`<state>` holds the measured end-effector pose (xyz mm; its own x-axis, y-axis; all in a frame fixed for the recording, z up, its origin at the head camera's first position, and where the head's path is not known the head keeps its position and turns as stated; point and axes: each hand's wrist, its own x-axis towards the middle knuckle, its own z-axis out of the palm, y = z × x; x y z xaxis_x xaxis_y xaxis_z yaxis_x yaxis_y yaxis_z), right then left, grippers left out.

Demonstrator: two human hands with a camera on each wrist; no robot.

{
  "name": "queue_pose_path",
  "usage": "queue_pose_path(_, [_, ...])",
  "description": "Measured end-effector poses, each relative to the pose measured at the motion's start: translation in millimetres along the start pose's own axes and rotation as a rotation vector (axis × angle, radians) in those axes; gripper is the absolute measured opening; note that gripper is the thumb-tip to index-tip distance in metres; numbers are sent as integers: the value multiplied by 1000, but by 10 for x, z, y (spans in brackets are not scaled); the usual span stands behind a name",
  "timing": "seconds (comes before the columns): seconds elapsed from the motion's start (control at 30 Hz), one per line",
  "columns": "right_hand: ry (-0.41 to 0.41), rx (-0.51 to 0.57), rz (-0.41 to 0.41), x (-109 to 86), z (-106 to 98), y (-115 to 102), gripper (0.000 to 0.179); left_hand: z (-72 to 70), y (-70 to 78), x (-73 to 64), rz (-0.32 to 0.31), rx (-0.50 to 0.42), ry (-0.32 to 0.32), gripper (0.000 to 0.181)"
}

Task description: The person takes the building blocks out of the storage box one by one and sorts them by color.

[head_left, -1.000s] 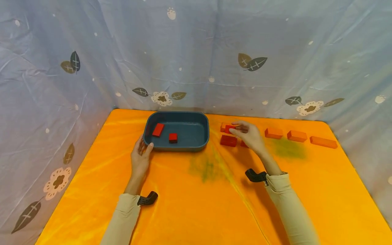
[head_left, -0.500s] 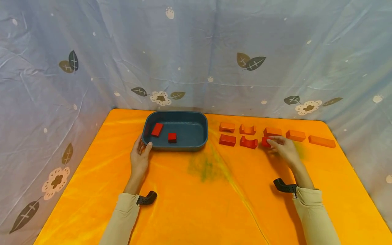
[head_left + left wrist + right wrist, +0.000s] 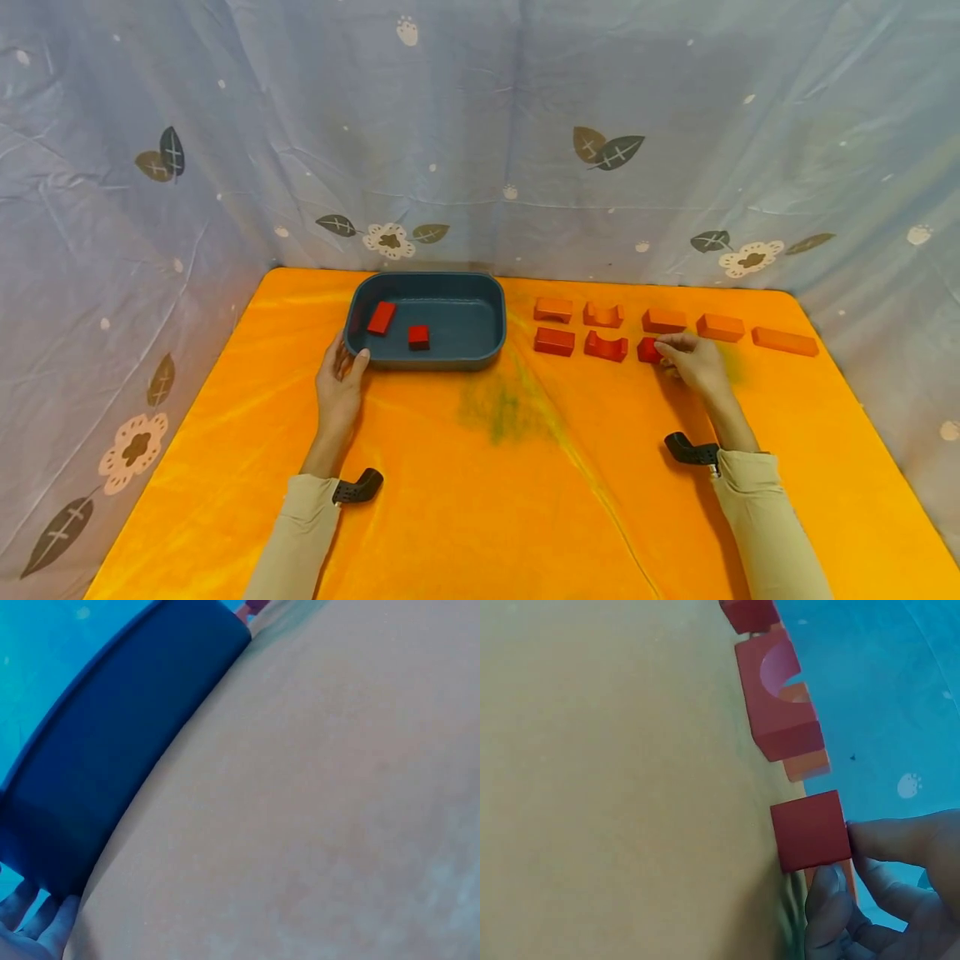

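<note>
My left hand [image 3: 339,397] rests against the front left corner of a dark blue rectangular tray [image 3: 480,364]. Its fingers touch the outer wall, with the thumb at the rim. Inside the tray lie a red rectangular block [image 3: 382,318] and a small red cube [image 3: 418,337]. On the right, my right hand [image 3: 693,363] pinches a red block [image 3: 811,831] between thumb and fingers. That block stands at the right end of the front row, beside a red block with a curved notch [image 3: 606,347]. A second red block [image 3: 554,342] is farther left.
Behind the red row runs a row of orange blocks: an arched one [image 3: 553,310], a notched one [image 3: 603,315], two rectangular ones [image 3: 664,320] and a long one [image 3: 784,341]. A patterned curtain [image 3: 450,125] hangs behind the orange-covered table [image 3: 480,517].
My right hand has carried the red block rightward from beside the arched orange block to the end of the red row. The left hand stays at the tray corner.
</note>
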<state>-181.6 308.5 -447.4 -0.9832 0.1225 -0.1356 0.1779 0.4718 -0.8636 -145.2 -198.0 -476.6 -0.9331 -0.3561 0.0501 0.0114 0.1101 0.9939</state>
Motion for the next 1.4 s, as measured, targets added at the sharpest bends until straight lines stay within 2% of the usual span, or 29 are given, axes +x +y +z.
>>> queue_pose_path(0.17, [3, 41, 23, -9, 18, 6, 43, -19, 0, -8, -1, -5, -2, 64])
queue_pose_path(0.4, [22, -1, -16, -11, 33, -42, 39, -35, -16, -3, -11, 2, 2, 64])
queue_pose_path(0.53, [59, -63, -67, -9, 33, -139, 35, -42, -20, 0, -14, -3, 1, 64])
queue_pose_path(0.7, [51, -161, -101, -10, 102, -375, 37, -54, -27, 5, -9, 3, 7, 64])
queue_pose_path(0.77, [35, -165, -123, -4, 170, -475, 38, -59, -29, 5, -9, 5, 12, 64])
queue_pose_path(0.9, [-22, -89, -144, 23, 355, -657, 34, -64, -24, -1, -15, 3, 14, 64])
queue_pose_path(0.93, [-35, -77, -149, 30, 406, -696, 32, -63, 21, -17, -20, -3, 7, 64])
queue_pose_path(1.07, [-93, -49, -169, 62, 629, -838, 30, -61, 40, -26, -26, -19, -8, 63])
queue_pose_path(1.17, [-137, -40, -215, 65, 808, -946, 30, -55, -7, -5, -18, -26, -5, 63])
queue_pose_path(1.4, [-270, 53, -338, -5, 1246, -1245, 24, -26, -30, 21, 6, -38, -2, 63])
